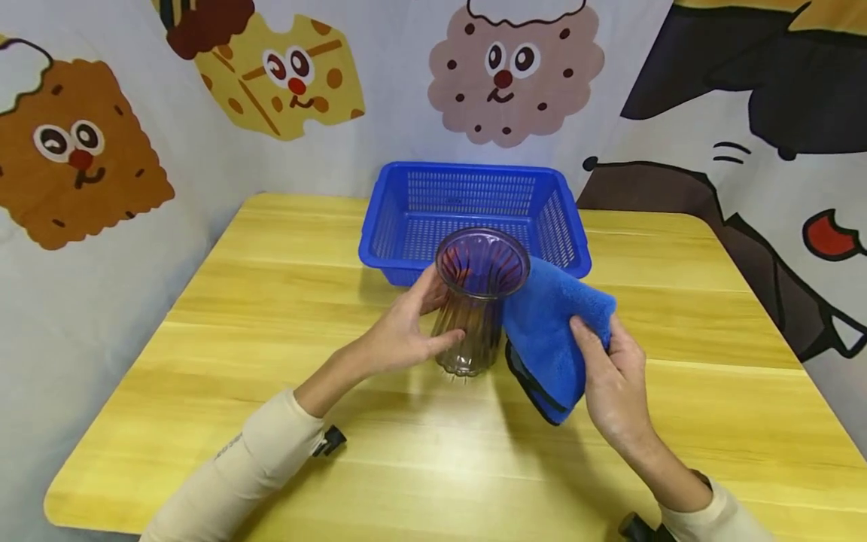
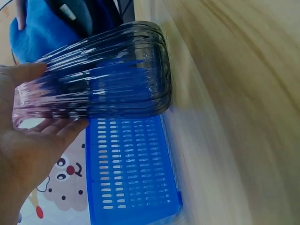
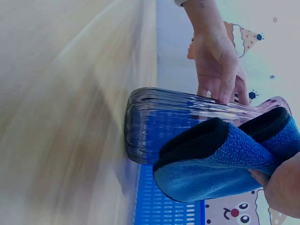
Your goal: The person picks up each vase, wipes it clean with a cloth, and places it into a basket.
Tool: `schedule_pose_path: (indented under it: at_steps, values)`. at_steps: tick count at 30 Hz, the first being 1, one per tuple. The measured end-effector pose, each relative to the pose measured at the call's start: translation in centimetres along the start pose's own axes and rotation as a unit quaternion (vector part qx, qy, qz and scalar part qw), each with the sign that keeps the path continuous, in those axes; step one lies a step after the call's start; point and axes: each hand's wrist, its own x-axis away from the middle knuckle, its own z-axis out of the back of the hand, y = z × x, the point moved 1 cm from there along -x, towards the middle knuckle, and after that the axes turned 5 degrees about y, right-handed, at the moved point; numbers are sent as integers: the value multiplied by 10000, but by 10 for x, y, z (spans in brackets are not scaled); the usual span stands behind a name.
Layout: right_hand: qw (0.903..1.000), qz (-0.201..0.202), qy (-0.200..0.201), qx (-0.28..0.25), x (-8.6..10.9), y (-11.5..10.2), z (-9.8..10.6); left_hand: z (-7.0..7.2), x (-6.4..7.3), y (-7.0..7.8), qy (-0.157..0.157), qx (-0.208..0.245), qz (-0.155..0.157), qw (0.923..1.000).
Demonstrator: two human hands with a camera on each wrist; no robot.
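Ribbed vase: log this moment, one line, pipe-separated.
left hand: holds ribbed vase, rim up | right hand: grips blue cloth beside it | blue basket: behind vase, on table | cloth-vase contact: unclear

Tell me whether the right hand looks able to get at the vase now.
Probably yes, using the cloth: the right hand holds it close beside the vase with nothing visible between, and the left hand holds the vase from the other side.

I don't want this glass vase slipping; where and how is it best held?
Probably by the narrower neck below its flared rim, coming from the person's left: the glass vase is roughly upright, the blue cloth is at its right, and the flare above should help stop slipping.
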Motion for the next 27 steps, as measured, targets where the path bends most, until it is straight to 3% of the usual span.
schedule_pose_path:
  at_steps: [5,8,13,18,21,24,27]
  values:
    - [9991,356,-226,-105,-2,1,-7,0,-2,1,-78,-74,51,9999]
    - [9924,722,-931,344,-2,6,-10,0,-4,2,-140,-123,-53,9998]
    - [9707,1294,-1928,619,-4,12,-11,-1,-8,3,-91,-111,-227,9996]
    - [9562,1969,-2099,534,-7,17,-11,0,-6,3,-24,-195,-196,9996]
    - [9434,2402,-2110,879,-8,19,-13,1,-5,3,12,-242,-195,9995]
    - [9307,2572,-2202,1386,-7,20,-12,2,-3,2,49,-249,-180,9995]
    - [9244,2555,-2283,1676,-7,20,-11,3,-2,2,77,-236,-219,9995]
